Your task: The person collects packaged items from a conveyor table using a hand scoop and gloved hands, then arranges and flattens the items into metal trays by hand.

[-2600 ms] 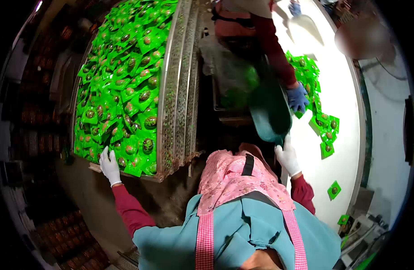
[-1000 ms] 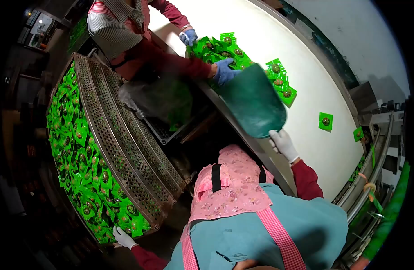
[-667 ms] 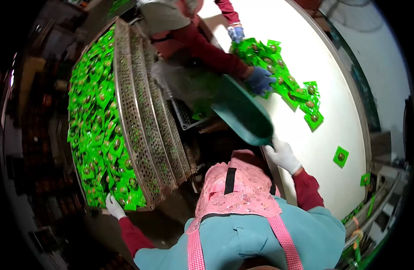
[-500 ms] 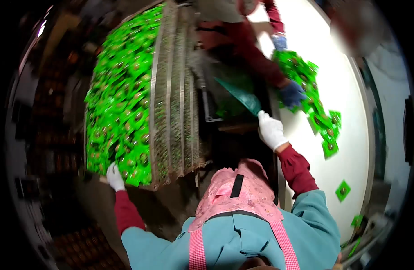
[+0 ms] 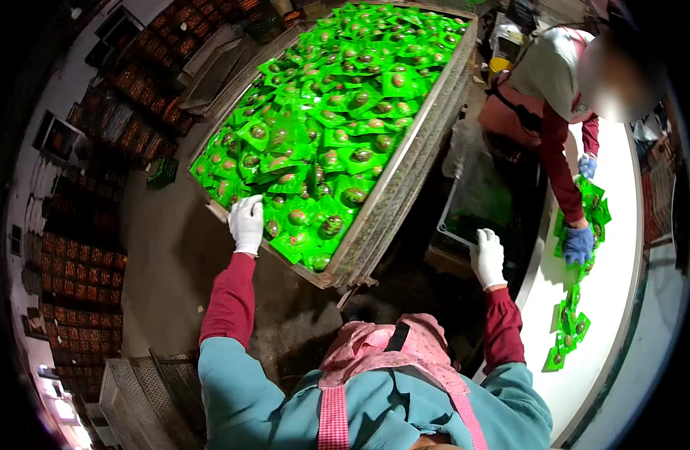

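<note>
Bright green, flat plastic packets [image 5: 345, 135] with dark, rounded contents, lying heaped to the rim of a long, perforated grey metal tray [image 5: 409, 176]! Riding on top of a stack, judging by the banded side, and so probably sitting high for easy reaching; leaning on the raised edges too, likely for keeping from sliding off. Up at the near left corner with the white-gloved left hand [image 5: 247, 223], touching the edge of the heap, perhaps for steadying: fingers reaching forward, lying close together, impossible to tell whether pinching or merely resting. And over to the right hand [image 5: 488, 259], also white-gloved, hanging near a dark crate [image 5: 448, 206] with a clear plastic bag [image 5: 472, 176] inside: fingers bending upward, no telling whether gripping anything.

Now for direction! Pointing every which way, packet over packet, sharing no single axis; as a heap, though, stretching lengthwise from near the left hand away toward the upper right. Across on the long white table [image 5: 611, 277], more packets [image 5: 568, 322] straggling along its length, partly under a co-worker's blue-gloved hands [image 5: 579, 245], possibly for gathering.
</note>
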### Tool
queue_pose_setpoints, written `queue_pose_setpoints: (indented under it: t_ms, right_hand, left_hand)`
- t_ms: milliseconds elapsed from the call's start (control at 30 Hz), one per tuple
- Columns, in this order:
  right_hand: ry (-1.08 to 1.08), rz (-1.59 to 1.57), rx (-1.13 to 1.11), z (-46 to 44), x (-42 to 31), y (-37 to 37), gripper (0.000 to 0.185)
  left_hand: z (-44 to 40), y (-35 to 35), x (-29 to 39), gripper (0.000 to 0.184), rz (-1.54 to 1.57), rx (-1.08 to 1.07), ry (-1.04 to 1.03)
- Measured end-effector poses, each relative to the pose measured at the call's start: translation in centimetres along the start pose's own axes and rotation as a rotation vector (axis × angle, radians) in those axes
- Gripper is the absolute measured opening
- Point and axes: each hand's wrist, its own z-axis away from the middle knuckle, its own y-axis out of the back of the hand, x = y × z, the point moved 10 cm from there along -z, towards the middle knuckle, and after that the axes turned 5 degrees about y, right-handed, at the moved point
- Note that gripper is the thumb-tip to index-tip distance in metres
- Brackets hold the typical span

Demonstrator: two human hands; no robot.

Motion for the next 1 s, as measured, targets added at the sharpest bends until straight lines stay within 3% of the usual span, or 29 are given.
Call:
queue_pose_setpoints:
  t_ms: [100, 167, 233, 367, 400, 433, 500, 533, 600, 667, 700, 800, 833, 1000]
  right_hand:
    - [0.061, -0.389, 0.284, -3.6, -9.0, 4.6, 0.042]
    - [0.128, -0.485, 0.331, -6.2, -15.9, 6.8, 0.040]
    - [0.262, -0.504, 0.342, -8.8, -22.2, 7.0, 0.041]
    - [0.253, -0.588, 0.222, -13.1, -29.7, 2.3, 0.038]
    - [0.320, -0.309, 0.251, -13.5, -32.1, 2.8, 0.036]
    - [0.285, -0.180, 0.194, -13.8, -32.7, 2.0, 0.035]
    - [0.277, -0.158, 0.228, -13.9, -32.4, 1.2, 0.035]
    - [0.262, -0.157, 0.217, -13.9, -32.6, 0.7, 0.035]
    - [0.246, -0.139, 0.219, -13.7, -32.6, 1.2, 0.034]
    - [0.250, -0.102, 0.200, -13.8, -32.6, 1.0, 0.033]
    - [0.258, -0.098, 0.189, -13.9, -32.6, 0.9, 0.033]
    - [0.249, -0.090, 0.156, -13.9, -32.8, 1.0, 0.031]
    - [0.258, -0.092, 0.150, -14.0, -32.9, 0.9, 0.030]
    - [0.273, -0.123, 0.185, -13.9, -32.5, 0.8, 0.029]
  left_hand:
    - [0.0, 0.4, 0.6, 0.018, 0.047, 0.033, -0.047]
    - [0.1, 0.9, 1.3, 0.018, 0.049, 0.020, -0.053]
    - [0.3, 0.9, 1.5, 0.019, 0.120, 0.017, -0.135]
    - [0.8, 2.2, 2.2, 0.027, 0.287, 0.002, -0.292]
    - [1.1, 2.4, 2.2, 0.029, 0.319, -0.028, -0.320]
    - [1.3, 2.6, 2.0, 0.031, 0.350, -0.060, -0.348]
    - [0.9, 3.5, 1.1, 0.047, 0.700, -0.144, -0.418]
    - [-0.3, 4.3, 0.7, 0.051, 0.696, -0.153, -0.445]
    - [-4.9, 7.6, 0.2, 0.050, 0.633, 0.028, -0.494]
    - [-10.0, 10.6, -0.7, 0.052, 0.772, 0.278, -0.488]
    - [-11.5, 9.7, 0.1, 0.052, 0.810, 0.284, -0.495]
    - [-12.3, 3.7, 5.4, 0.056, 0.626, -0.126, -0.791]
    - [-11.5, 3.1, 5.4, 0.055, 0.507, -0.108, -0.872]
    - [-12.2, 0.6, -3.7, 0.059, 0.399, -0.113, -0.615]
